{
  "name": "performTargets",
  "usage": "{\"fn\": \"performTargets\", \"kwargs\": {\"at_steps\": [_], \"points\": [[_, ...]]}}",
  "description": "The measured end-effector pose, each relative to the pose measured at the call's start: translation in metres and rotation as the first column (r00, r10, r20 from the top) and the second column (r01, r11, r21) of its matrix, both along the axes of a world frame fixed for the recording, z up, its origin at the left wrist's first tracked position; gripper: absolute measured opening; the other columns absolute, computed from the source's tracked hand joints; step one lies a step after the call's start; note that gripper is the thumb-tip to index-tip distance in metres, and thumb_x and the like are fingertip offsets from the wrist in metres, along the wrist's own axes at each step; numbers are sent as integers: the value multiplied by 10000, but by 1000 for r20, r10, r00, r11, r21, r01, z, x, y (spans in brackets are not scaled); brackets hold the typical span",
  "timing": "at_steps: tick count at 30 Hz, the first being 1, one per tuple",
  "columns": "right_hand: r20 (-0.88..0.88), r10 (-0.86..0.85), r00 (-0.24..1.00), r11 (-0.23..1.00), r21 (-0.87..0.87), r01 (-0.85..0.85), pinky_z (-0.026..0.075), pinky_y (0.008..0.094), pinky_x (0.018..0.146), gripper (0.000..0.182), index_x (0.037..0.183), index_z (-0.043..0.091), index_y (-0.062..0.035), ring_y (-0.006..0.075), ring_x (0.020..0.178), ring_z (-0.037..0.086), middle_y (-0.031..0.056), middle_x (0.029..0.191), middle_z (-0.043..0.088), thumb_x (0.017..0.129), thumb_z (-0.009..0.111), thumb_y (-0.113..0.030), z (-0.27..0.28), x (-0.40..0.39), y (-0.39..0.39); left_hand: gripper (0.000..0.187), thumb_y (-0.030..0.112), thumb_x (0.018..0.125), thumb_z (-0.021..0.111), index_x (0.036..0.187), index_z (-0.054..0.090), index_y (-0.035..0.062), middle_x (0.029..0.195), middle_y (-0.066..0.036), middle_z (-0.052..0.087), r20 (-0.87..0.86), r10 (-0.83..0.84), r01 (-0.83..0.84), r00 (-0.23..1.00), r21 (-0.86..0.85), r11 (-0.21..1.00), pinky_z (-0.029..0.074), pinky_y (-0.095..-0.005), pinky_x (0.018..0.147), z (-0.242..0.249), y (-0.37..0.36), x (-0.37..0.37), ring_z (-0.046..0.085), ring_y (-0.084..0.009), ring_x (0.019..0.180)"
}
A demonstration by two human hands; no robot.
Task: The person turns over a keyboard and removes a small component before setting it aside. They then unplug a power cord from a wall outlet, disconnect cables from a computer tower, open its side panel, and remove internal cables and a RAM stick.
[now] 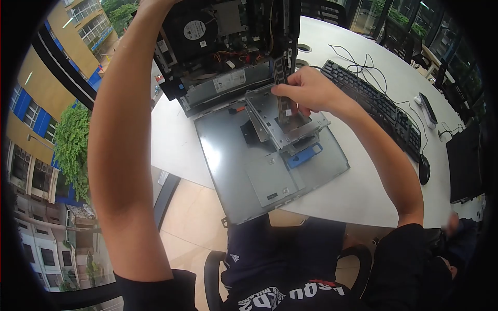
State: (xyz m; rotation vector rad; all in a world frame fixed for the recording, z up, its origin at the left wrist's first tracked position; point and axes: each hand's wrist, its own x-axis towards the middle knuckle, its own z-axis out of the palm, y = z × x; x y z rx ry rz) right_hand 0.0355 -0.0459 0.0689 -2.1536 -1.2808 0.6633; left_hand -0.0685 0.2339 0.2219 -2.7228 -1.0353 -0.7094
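My right hand is closed on a narrow memory module, held upright over a metal drive bracket. That bracket rests on a flat grey metal side panel; a blue plastic latch shows at its lower edge. Behind it stands the opened computer case, with a round fan, orange wires and a labelled metal bar inside. Only the wrist side of my left hand shows, at the top edge by the case's upper left; its fingers are out of frame.
A black keyboard, a mouse, loose cables and a dark handheld device lie on the white table to the right. A dark monitor stands at the right edge. Part of another person shows at lower right.
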Motion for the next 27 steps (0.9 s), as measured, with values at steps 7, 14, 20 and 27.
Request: {"fn": "performTargets", "kwargs": {"at_steps": [7,14,20,27], "points": [[-35,58,998,991,-118,-62,435,270,507,449,760,750,-10,113,484,560,59,582,644,919,692,-426,-20,11,-5,705,561,1019,353,1371,608,7,1464,-239,548,51,124,-121,991,-71,990,382,-451,1149,-2,-19,-5,501,-385,1386],[132,61,989,992,-114,-46,532,350,637,488,768,765,17,213,625,681,116,659,698,907,676,-442,-24,11,-16,712,563,1009,374,1365,610,-8,1456,-251,553,51,186,-179,981,-114,977,388,-444,1139,0,-26,-6,513,-386,1376],[245,-3,969,999,-32,11,546,364,677,484,825,785,1,268,655,692,149,696,714,911,672,-461,-28,16,-23,702,550,995,404,1370,602,-10,1460,-251,550,111,213,-190,971,-186,964,396,-424,1128,0,-27,-6,508,-401,1373],[264,-234,936,912,394,117,513,358,628,421,860,782,7,237,602,658,135,659,691,923,674,-395,-34,49,-35,696,534,1015,381,1398,571,-15,1498,-252,512,97,195,-179,976,-153,972,376,-449,1145,0,-34,-7,472,-408,1402]]}}
